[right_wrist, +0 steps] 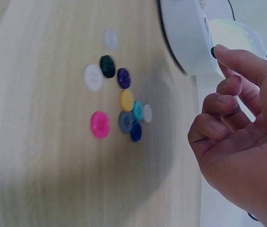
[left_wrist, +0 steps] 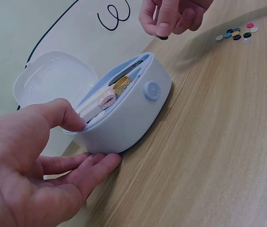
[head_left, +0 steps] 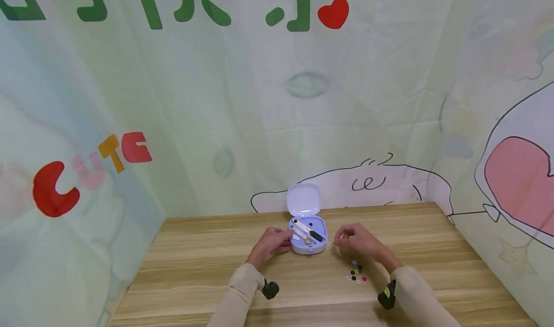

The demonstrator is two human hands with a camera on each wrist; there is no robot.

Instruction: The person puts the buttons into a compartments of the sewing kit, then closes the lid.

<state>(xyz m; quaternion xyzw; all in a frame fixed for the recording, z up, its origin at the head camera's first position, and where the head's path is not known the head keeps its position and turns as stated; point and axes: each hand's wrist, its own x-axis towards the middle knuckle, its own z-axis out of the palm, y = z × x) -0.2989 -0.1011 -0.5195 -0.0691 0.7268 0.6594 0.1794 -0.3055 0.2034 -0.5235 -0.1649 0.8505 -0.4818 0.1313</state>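
A pale lilac sewing case (head_left: 308,248) lies open on the wooden table (head_left: 195,269), its lid (head_left: 304,199) tipped back. Inside are a black-and-white tool (head_left: 308,229), a rolled tape (left_wrist: 107,98) and a gold spool (left_wrist: 122,83). My left hand (head_left: 281,240) holds the case's left side, thumb (left_wrist: 69,118) on the rim and fingers (left_wrist: 93,168) along the base. My right hand (head_left: 339,240) hovers just right of the case and pinches a small dark button (left_wrist: 162,37) between thumb and forefinger. The same button (right_wrist: 213,51) shows in the right wrist view.
Several loose coloured buttons (head_left: 356,271) lie in a cluster on the table in front of the right hand; among them are a pink one (right_wrist: 100,124) and a yellow one (right_wrist: 126,100). A printed cloth backdrop (head_left: 277,101) encloses the table at the back and sides.
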